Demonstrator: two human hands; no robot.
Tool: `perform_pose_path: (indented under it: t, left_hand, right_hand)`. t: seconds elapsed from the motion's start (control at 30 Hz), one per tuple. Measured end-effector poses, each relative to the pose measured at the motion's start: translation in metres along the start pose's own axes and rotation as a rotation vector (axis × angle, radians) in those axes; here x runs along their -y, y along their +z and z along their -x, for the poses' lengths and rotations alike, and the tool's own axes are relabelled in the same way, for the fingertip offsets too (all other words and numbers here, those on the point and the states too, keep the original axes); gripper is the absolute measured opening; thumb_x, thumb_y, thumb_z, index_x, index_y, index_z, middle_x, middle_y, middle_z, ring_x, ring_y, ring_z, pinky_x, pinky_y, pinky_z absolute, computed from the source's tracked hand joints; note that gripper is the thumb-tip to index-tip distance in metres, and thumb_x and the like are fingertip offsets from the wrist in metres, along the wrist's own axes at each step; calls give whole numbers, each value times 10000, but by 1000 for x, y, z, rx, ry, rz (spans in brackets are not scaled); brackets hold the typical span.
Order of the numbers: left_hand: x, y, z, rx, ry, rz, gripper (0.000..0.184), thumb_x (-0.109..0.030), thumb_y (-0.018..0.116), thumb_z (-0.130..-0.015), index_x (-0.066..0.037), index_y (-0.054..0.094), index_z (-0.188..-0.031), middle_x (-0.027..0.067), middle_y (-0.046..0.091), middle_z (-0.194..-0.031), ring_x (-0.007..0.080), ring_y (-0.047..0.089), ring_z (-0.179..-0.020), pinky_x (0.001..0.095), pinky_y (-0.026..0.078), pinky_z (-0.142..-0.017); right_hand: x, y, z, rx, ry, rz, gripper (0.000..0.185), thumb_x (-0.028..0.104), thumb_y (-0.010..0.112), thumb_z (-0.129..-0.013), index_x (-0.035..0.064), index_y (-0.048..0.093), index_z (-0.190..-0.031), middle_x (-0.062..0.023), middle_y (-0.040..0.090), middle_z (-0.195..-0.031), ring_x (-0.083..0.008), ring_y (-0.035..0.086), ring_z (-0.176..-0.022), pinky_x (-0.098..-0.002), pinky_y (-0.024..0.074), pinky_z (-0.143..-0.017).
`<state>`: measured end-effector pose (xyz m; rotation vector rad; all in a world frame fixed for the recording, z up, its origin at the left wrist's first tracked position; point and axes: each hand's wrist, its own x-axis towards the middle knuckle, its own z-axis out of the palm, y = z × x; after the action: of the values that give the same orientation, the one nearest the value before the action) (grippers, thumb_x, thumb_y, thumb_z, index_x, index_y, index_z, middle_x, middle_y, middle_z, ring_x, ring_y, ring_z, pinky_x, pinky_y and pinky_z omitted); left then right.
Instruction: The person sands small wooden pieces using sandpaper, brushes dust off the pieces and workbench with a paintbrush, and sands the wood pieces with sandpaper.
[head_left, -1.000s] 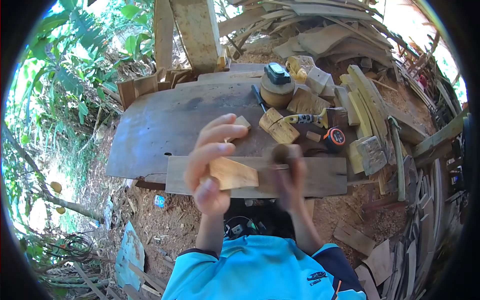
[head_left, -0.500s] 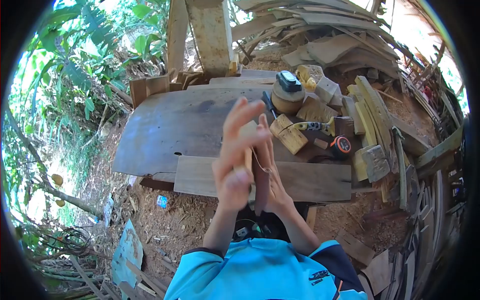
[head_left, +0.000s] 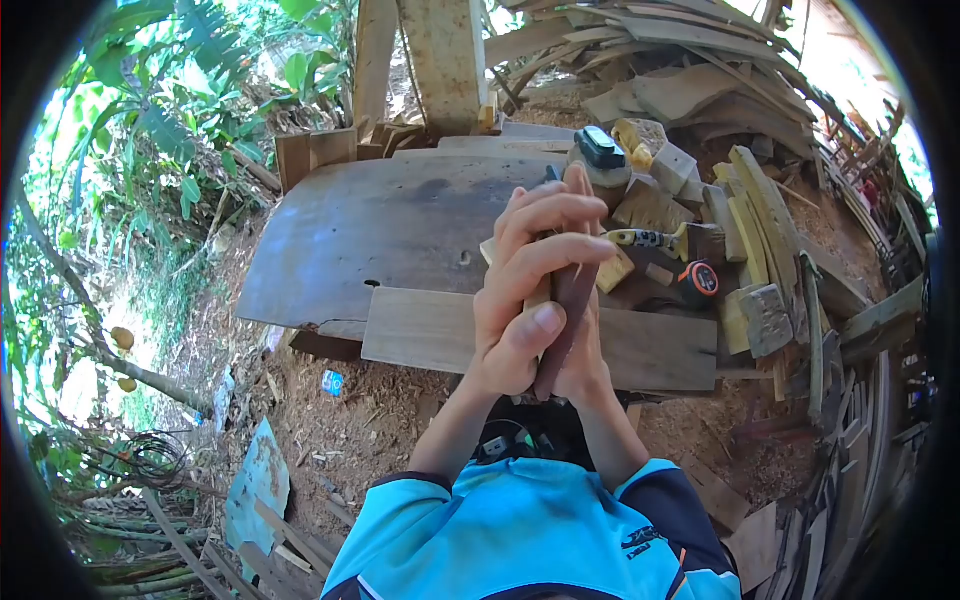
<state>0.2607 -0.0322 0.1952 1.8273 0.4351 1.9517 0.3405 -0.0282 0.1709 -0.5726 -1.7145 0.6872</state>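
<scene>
My left hand (head_left: 515, 305) is closed round a small light wooden piece (head_left: 539, 292), most of it hidden by the fingers. Pressed against that piece is a dark reddish-brown strip (head_left: 568, 315), perhaps sandpaper, which my right hand (head_left: 588, 350) holds from the other side. Both hands are together above the front plank (head_left: 650, 345), with the left fingers reaching over the strip. The right fingers are mostly hidden behind the left hand.
Beyond the hands is a wooden bench (head_left: 350, 235). On its right stand a tape measure (head_left: 698, 283), a brush (head_left: 700, 242), a black device (head_left: 600, 148) on a round block, and wood blocks (head_left: 768, 320). A post (head_left: 445, 65) rises behind.
The hands were apart, the left one with the light wooden piece; they have come together with the dark strip against it. The view has shifted, so the bench appears farther right.
</scene>
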Motion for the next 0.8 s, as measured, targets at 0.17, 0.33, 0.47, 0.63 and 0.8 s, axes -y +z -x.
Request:
perform_pose_path:
  t: [0.17,0.33,0.47,0.63,0.8]
  left_hand:
    - [16,2,12,25,43,-85,607,-459,285,-855,-39,403,-1277,229,224,-1385,370,167,-1301,465,69,-1054]
    - [0,14,11,-64,-150,86,731,-516,305,-842,-41,201,-1388,217,85,-1443,352,77,-1337,457,30,-1060]
    - [-2,23,19,-307,-245,244,830,-502,393,-794,-35,85,-1407,207,72,-1453,297,80,-1347,392,53,-1067]
    - [3,-9,14,-432,-215,162,851,-540,378,-753,-87,94,-1415,230,115,-1438,301,41,-1355,477,16,-1049]
    - [5,-29,10,-375,-265,209,852,-562,378,-739,-106,128,-1414,210,161,-1433,313,54,-1353,519,11,-1038]
  right_hand:
    - [30,-10,-21,-60,-124,109,651,440,234,-914,-10,177,-1381,-255,107,-1426,-409,101,-1325,-466,156,-1050]
    - [37,-13,-37,-56,-215,56,698,425,410,-852,31,197,-1388,-204,213,-1419,-330,204,-1316,-417,206,-1049]
    - [22,-8,-23,63,-175,-155,718,436,436,-860,72,148,-1409,-194,204,-1427,-303,198,-1327,-413,179,-1063]
    - [-11,14,40,134,-21,22,637,374,306,-891,-29,179,-1369,-235,225,-1401,-351,214,-1310,-422,150,-1066]
    - [-32,15,75,61,303,118,566,337,255,-926,-45,239,-1344,-219,300,-1366,-349,262,-1288,-404,161,-1062]
